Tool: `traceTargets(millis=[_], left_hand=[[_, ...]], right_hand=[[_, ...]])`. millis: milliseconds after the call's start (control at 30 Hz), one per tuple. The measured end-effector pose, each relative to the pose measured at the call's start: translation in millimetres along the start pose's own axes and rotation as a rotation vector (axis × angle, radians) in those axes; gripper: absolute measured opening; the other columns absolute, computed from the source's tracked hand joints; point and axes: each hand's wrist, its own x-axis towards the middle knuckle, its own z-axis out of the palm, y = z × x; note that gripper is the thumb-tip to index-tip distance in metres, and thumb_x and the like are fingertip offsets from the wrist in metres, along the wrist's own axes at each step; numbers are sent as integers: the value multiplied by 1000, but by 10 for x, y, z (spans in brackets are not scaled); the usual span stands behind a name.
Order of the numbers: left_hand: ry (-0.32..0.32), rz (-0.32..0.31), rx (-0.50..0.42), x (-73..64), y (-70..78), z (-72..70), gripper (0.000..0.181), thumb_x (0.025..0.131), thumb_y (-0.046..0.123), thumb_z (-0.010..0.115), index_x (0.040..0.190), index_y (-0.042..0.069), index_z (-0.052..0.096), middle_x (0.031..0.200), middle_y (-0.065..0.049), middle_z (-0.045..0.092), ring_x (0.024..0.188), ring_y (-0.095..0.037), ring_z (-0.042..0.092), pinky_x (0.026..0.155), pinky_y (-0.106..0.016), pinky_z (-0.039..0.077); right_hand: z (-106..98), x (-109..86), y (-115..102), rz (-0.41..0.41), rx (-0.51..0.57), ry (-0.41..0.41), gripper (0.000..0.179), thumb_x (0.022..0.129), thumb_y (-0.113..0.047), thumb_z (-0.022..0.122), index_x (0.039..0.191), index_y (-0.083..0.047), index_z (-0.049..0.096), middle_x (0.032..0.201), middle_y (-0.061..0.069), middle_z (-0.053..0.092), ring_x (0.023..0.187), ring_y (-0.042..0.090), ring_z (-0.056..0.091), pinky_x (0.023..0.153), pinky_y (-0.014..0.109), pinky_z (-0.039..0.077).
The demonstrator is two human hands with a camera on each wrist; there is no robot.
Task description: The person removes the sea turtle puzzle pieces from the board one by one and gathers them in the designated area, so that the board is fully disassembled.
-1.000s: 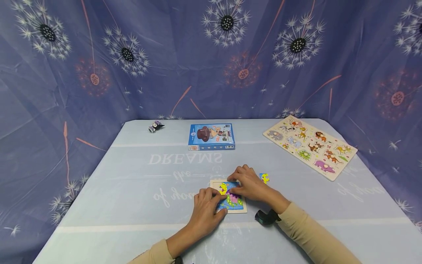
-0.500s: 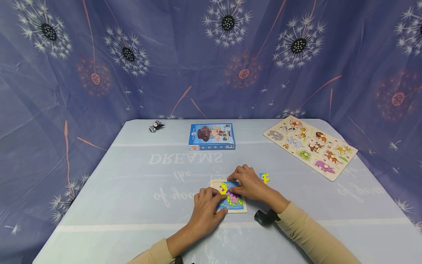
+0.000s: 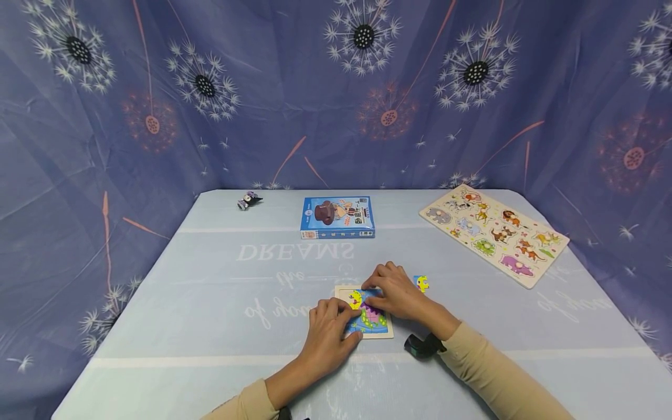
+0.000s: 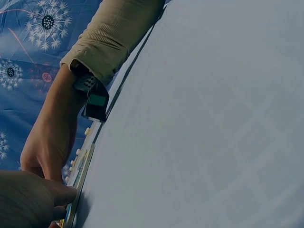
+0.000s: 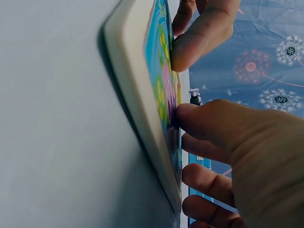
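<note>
Here's the puzzle, flat on the pale tablecloth, on the person's side of the blue box and a touch to its right. And what colour on it! Bright blue background, a yellow head, purple and pink on the body, green patches with yellow spots, all inside a pale wooden frame. In the left corner toward the blue box, bare wood shows.

Now the hands, both on it. The left hand comes in at the puzzle's left side, its thumb and forefinger well apart, thumb at the edge farther from the blue box, forefinger on the picture. The right hand covers the right part of the edge facing the blue box: forefinger bent to that edge, thumb tip down on the purple, only a modest gap between the two. Is a piece pinched there? I cannot tell; the hand itself hides it.

And one loose piece, blue and yellow, lies just past the right hand, nearer the person than the blue box and off to its right.
</note>
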Motion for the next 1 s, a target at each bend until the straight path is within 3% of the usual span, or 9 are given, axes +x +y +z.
traceTargets(millis=[1000], left_hand=[[-30, -23, -3, 4, 13, -15, 35, 80, 25, 70, 113, 14, 68, 108, 0, 52, 100, -17, 39, 88, -42, 30]], right_hand=[[22, 1, -4, -7, 1, 42, 20, 79, -31, 74, 96, -22, 74, 91, -7, 58, 85, 10, 40, 76, 29, 30]])
